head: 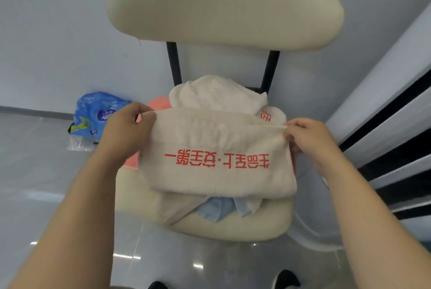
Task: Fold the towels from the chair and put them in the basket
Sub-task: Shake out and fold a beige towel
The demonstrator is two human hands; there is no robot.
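A cream towel with red printed characters [217, 148] hangs folded over the chair seat [233, 225]. My left hand [126, 127] pinches its top left corner and my right hand [307, 137] pinches its top right corner, stretching the top edge between them. Behind it on the seat lie a crumpled white towel [217, 95], a pink towel [158, 102] and a light blue towel [221, 209] that peeks out below. No basket is in view.
The cream chair back [224, 6] rises on two black posts against a pale wall. A blue plastic package [98, 116] lies on the glossy grey floor to the left. White and black panels [384, 130] stand at right. Black shoe tips [286, 279] show at the bottom.
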